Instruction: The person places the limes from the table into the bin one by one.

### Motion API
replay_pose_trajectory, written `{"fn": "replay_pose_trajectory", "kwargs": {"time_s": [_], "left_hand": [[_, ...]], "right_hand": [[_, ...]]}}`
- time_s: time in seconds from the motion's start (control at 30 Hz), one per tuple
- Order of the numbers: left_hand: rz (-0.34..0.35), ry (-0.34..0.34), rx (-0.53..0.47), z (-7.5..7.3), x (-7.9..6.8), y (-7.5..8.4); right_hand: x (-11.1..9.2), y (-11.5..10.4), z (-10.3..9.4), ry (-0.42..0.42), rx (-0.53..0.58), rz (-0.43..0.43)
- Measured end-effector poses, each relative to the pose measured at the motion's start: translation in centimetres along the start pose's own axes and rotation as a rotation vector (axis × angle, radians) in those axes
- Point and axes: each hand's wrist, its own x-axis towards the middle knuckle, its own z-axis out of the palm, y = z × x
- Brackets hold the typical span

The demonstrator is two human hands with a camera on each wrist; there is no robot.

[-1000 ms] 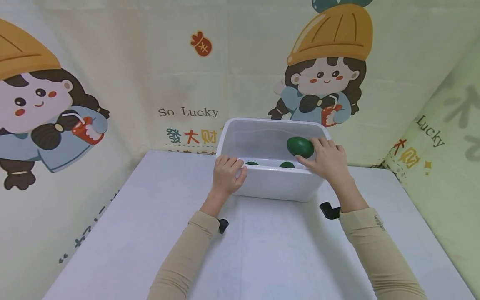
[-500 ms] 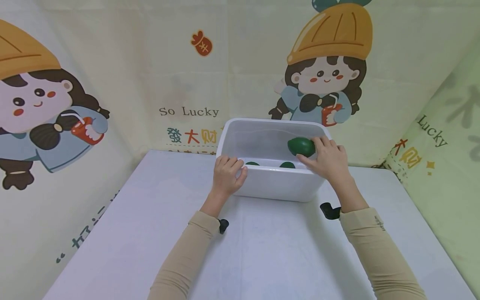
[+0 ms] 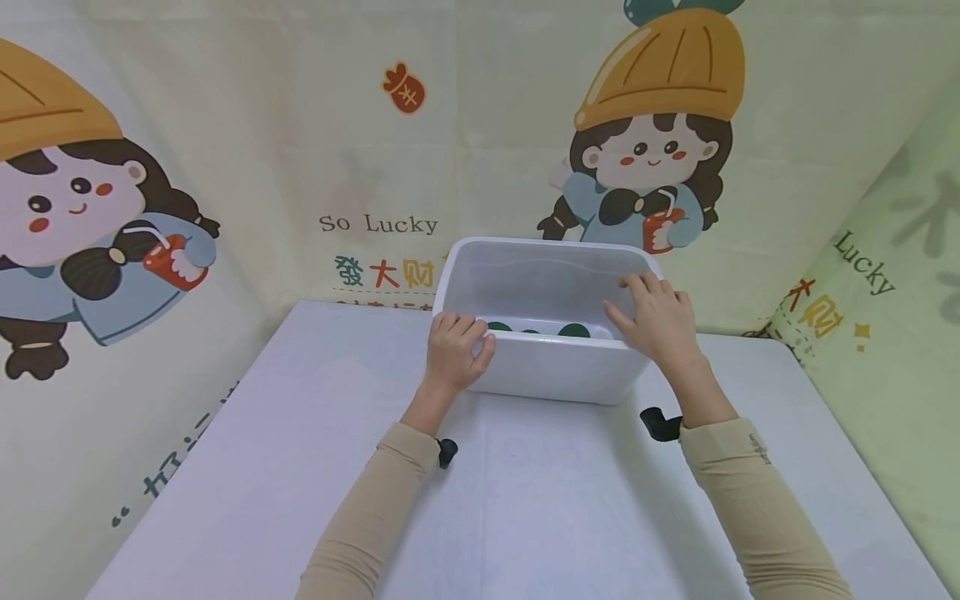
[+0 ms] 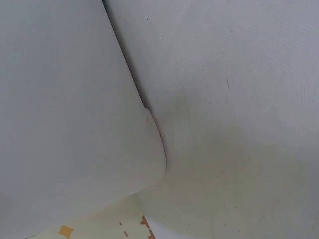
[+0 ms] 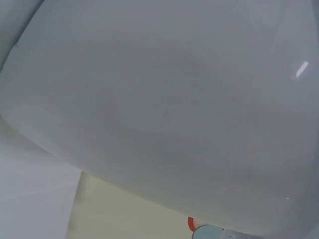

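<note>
A white plastic bin point(image 3: 555, 371) stands on the table, its opening tipped toward me in the head view. My left hand point(image 3: 453, 346) grips the front rim at the left corner, fingers curled over the edge. Over the right front corner, my right hand point(image 3: 660, 321) has thumb and fingers spread apart, with nothing between them. Low in the bin show the tops of three dark green, smooth, rounded fruits: a left one point(image 3: 499, 327), a small sliver of a middle one point(image 3: 530, 332) and a right one point(image 3: 574, 331). The front wall hides the rest. Both wrist views show mostly the bin's outside wall.
A white cloth covers the table point(image 3: 540, 492). Right behind the bin hangs a printed backdrop point(image 3: 510, 183) with cartoon figures and lettering, and a similar sheet point(image 3: 900, 350) stands along the right side. Black wrist cameras stick out below both hands.
The green fruit that my right hand held above the bin is out of the fingers. A third green top now shows low between the other two. My left hand has kept its place.
</note>
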Motion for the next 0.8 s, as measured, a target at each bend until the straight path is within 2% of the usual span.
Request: {"fn": "replay_pose_trajectory", "kwargs": {"time_s": [0.4,0.8], "left_hand": [[0.008,0.007,-0.01,-0.1,0.1,0.0],[-0.015,-0.108,-0.026,-0.8,0.4,0.1]], "right_hand": [[-0.3,0.0,-0.3,-0.011,-0.01,-0.003],[-0.8,-0.2,-1.5,-0.034,-0.032,-0.048]]}}
